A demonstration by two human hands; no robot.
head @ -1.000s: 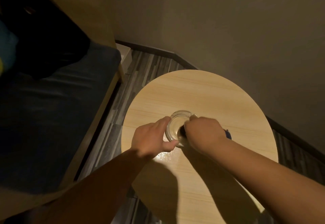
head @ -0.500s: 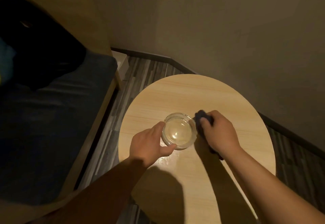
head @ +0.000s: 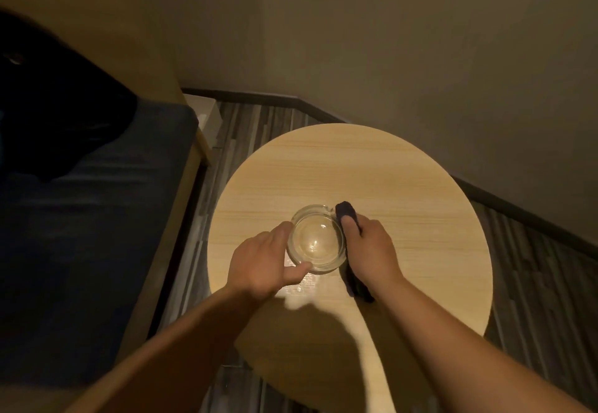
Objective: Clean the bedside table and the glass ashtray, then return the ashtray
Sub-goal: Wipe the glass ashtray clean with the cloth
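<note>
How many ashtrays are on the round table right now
1. The glass ashtray sits on the round wooden table, nearer its left side, held by the left hand, with the right hand pressing a dark cloth against its right side. No others visible.

Clear round glass ashtray [head: 317, 239] sits on round light-wood bedside table [head: 404, 192], near-left of centre. Left hand [head: 263, 267] touches its left rim; right hand [head: 372, 252] just right of it, holding dark folded cloth [head: 348, 218] against its right side. Dark-cushioned bench [head: 97, 234] left of table; wall [head: 388, 40] far behind.
</note>
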